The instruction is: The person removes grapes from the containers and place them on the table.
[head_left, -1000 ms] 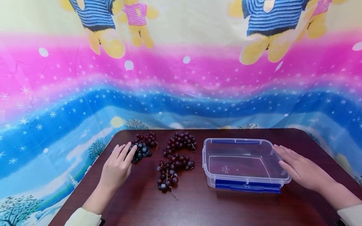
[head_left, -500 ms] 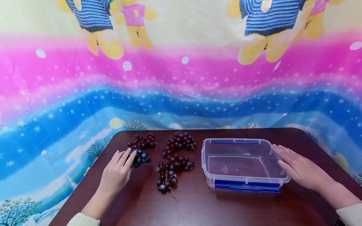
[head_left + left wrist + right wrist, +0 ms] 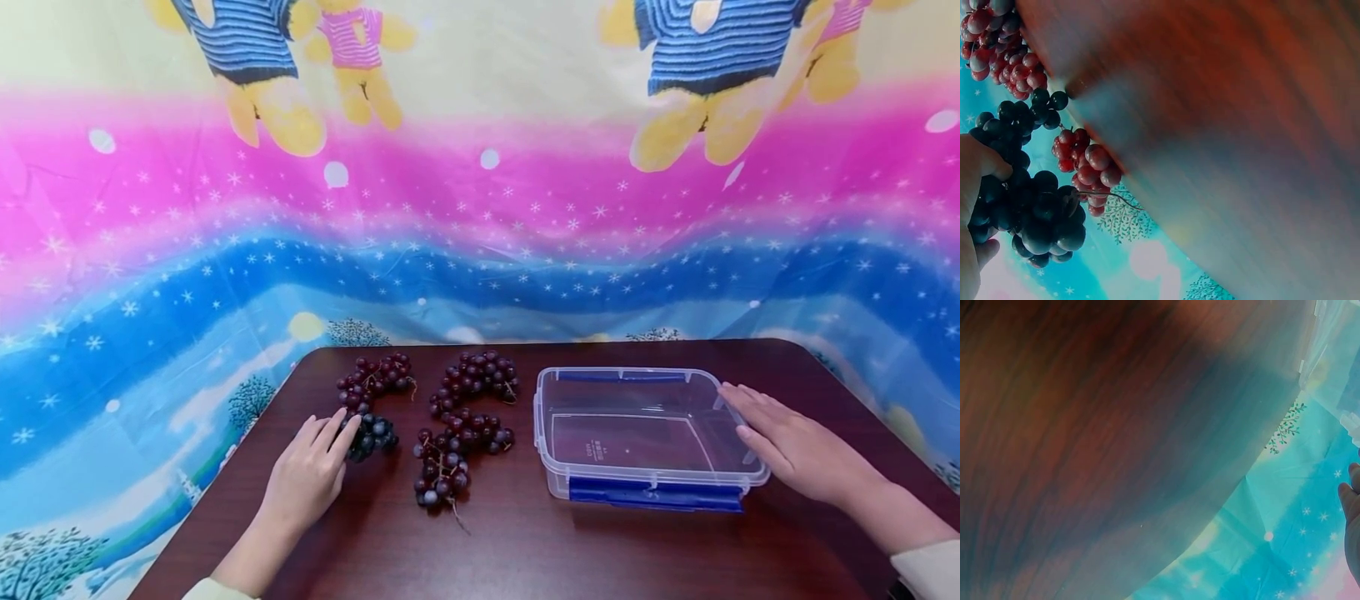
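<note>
My left hand (image 3: 307, 475) grips a bunch of black grapes (image 3: 372, 435) at the left of the table. In the left wrist view, thumb and a finger close around the black grapes (image 3: 1035, 209), and a thin stem sticks out. Just behind it lies a bunch of red grapes (image 3: 382, 372). My right hand (image 3: 798, 446) lies with straight fingers against the right side of a clear plastic food container (image 3: 652, 477) with blue clips. The container has no lid on and nothing inside. In the right wrist view only some fingertips (image 3: 1349, 494) show at the edge.
Between the left hand and the container lie more red grapes: one bunch (image 3: 480, 373) at the back and further grapes (image 3: 442, 479) nearer the front, with a bare stem. The dark wooden table (image 3: 510, 554) meets a printed cloth backdrop (image 3: 480, 275) behind.
My left hand has drawn the black grapes slightly toward the front, away from the red bunch behind, which now shows more fully. The right hand and the container have hardly moved.
</note>
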`<state>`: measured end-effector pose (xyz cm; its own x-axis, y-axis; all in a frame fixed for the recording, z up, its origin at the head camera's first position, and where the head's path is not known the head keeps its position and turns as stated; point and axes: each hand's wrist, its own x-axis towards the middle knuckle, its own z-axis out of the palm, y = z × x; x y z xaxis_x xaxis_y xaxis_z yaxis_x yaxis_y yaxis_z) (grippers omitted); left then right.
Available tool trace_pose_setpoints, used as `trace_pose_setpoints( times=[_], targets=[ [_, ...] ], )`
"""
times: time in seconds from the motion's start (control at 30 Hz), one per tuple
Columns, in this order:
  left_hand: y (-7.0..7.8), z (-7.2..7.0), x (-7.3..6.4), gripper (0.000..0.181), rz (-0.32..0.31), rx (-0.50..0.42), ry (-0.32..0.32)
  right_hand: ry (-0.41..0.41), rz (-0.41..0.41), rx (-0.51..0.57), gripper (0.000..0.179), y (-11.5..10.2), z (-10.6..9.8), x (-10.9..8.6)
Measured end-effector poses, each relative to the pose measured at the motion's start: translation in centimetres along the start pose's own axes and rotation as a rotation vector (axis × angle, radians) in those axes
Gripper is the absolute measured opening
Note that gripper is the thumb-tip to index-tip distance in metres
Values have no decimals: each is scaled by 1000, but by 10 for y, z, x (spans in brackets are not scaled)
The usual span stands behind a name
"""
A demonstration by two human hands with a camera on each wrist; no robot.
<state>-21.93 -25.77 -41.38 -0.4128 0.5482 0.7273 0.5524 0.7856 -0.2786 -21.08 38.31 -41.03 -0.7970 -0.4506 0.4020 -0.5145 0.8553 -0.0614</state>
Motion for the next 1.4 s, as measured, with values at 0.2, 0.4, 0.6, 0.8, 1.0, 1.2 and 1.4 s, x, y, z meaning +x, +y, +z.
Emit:
trace_pose_setpoints(
  times=[0.2, 0.4, 0.6, 0.8, 1.0, 1.2, 1.4],
  targets=[
    [0, -3, -3, 51, 3, 7, -63, -20, 23, 6, 63, 0, 0, 1],
    [-1, -6, -7, 65, -2, 11, -134, -16, 12, -2, 63, -2, -1, 2],
    [-3, -6, -12, 65, -29, 0, -188, -14, 6, -5, 64, -1, -1, 1],
    [-3, -7, -16, 64, -51, -2, -247, -13, 6, -9, 64, -1, -1, 2],
    [-3, -7, -16, 63, -69, -3, -307, -16, 9, -2, 64, 0, -1, 1],
    [1, -7, -14, 65, -79, 9, -386, -24, 26, 1, 64, 0, 0, 1],
    [3, -7, -14, 63, -79, 11, -412, -33, 36, 9, 64, 0, -1, 2]
  ],
)
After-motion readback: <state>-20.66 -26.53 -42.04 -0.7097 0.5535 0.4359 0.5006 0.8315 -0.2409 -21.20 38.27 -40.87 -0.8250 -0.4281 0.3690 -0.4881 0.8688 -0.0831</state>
